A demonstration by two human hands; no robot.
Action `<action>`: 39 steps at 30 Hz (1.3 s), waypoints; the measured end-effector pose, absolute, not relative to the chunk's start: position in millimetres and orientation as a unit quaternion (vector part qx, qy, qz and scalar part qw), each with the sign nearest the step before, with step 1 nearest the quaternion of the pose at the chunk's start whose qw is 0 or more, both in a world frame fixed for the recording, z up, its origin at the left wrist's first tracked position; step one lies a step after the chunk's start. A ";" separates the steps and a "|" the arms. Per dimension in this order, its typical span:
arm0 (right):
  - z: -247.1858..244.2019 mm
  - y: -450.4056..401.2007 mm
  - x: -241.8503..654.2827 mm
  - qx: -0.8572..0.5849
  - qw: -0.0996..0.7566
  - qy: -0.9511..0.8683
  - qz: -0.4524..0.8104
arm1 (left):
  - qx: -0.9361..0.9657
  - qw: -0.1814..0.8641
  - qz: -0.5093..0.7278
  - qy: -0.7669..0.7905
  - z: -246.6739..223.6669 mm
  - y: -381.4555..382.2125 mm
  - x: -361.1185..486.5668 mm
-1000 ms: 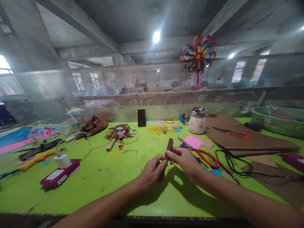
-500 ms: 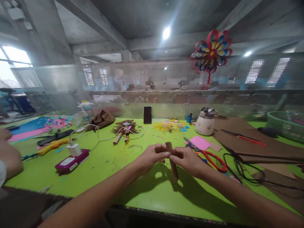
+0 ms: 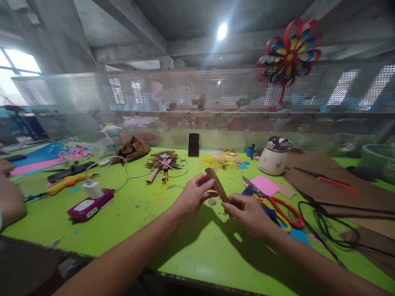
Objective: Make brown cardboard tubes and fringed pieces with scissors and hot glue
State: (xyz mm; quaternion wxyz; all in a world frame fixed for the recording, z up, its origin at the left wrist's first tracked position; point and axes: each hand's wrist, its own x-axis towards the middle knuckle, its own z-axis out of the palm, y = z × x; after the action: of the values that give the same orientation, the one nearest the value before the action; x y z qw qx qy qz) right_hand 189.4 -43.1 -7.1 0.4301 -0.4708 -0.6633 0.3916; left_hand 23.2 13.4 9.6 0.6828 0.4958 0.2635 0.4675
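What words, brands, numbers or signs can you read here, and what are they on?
No text can be read.
Bottle: small marks on its side, too blurred to read.
Power strip: any print on its pale top is too small to read.
Brown strip: no lettering shows.

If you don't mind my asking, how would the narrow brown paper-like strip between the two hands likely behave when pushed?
The brown strip is probably fairly stiff lengthwise, as it looks straight between the left hand and right hand. It seems light, since pinching grips support it. Laid down, it would likely slide rather than roll, given its flat-looking face.
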 end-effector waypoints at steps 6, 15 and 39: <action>-6.9 -43.5 198.0 -0.486 0.412 -0.660 0.398 | 0.505 0.707 0.412 0.274 2.3 11.8 25.7; -8.9 -43.4 196.8 -0.486 0.391 -0.668 0.406 | 0.508 0.686 0.428 0.297 -4.7 7.4 28.0; -50.1 -9.0 350.8 -0.627 0.082 -0.758 0.157 | 0.437 0.657 0.586 0.184 25.7 8.8 1.9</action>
State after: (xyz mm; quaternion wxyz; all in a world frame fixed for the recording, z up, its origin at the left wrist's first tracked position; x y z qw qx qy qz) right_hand 350.8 -9.0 -50.1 0.0819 -0.6272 -0.7585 0.1571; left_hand 1.9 8.8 25.7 0.6572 0.4370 0.1843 0.5858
